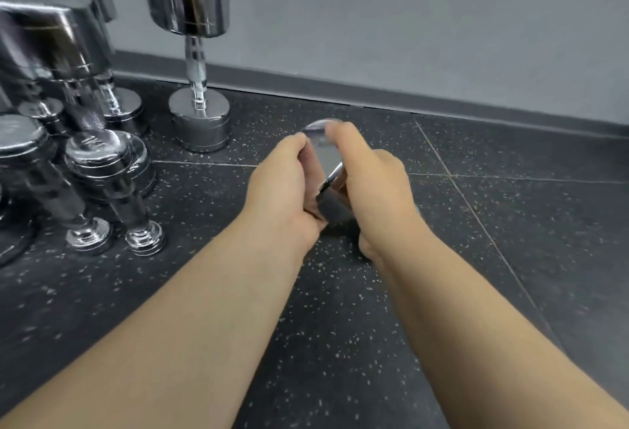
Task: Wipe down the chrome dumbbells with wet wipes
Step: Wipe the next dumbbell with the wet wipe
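The small shiny chrome dumbbell (324, 156) was low over the black speckled rubber floor (510, 224), between both hands. The left hand (282, 187) and the right hand (371, 183) gripped it with curled fingers (340, 136). A tall chrome dumbbell (199, 54) stood upright near the grey wall (408, 20).

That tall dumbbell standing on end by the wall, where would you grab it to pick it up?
I'd take the tall dumbbell by its slim handle, between the two wide heads. It stands upright, so the handle is vertical: grasp it sideways, from the right, since other dumbbells crowd its left. The left hand and right hand grip another dumbbell.
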The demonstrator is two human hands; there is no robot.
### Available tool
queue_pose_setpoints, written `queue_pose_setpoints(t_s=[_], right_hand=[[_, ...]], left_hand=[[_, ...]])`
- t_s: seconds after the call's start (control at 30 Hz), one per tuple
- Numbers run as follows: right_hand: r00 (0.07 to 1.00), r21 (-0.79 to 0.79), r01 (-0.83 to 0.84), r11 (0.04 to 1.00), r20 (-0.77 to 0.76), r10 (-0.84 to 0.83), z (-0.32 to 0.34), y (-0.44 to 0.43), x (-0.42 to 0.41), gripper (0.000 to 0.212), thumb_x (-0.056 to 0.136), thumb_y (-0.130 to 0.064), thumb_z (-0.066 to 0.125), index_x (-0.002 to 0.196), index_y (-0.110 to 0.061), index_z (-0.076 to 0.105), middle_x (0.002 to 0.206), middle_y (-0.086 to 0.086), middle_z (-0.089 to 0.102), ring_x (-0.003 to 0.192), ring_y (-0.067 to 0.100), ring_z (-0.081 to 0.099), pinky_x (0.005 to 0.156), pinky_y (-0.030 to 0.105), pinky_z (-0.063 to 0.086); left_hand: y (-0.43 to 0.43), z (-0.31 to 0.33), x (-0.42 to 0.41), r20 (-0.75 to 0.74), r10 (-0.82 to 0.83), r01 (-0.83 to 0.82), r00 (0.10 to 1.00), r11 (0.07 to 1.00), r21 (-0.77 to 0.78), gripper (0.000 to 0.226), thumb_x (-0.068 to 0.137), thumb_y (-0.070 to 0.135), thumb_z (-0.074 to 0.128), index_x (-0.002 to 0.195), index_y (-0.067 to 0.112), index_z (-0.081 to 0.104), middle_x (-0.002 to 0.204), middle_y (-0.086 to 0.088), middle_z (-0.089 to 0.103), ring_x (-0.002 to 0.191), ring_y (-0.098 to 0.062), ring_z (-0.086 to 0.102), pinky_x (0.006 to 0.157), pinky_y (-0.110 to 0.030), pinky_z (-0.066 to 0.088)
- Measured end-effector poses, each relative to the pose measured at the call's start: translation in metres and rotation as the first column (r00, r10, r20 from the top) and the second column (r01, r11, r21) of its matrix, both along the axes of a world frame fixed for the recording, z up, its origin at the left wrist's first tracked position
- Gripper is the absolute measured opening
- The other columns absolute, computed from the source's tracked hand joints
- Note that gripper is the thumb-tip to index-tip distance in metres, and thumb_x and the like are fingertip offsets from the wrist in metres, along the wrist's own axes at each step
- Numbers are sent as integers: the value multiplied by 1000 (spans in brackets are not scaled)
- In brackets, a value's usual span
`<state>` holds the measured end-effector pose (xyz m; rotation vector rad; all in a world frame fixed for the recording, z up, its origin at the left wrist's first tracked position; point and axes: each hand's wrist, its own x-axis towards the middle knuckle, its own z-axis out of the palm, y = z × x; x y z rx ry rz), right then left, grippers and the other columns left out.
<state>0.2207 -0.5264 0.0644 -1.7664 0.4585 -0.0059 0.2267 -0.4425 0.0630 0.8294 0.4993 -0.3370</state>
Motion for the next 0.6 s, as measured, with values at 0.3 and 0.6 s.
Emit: queue_pose_setpoints(t_s=[0.3,0.6], right_hand=[[995,518,61,853,33,-91,35,17,-48,27,81,-44,55,87,-20,66,73,2,64,71,23,58,65,32,46],[1000,55,9,998,-2,-9,54,33,-101,33,93,-40,48,82,-14,64,75,2,62,69,21,54,61,30,40]], left_hand=[[13,65,-32,229,-135,30,964,910,412,23,88,8,53,70,21,52,69,3,52,60,-16,45,56,-21,32],[66,74,-103,208,-298,150,932,837,526,24,101,23,45,116,35,60,71,10,63,67,-11,55,65,-27,45]])
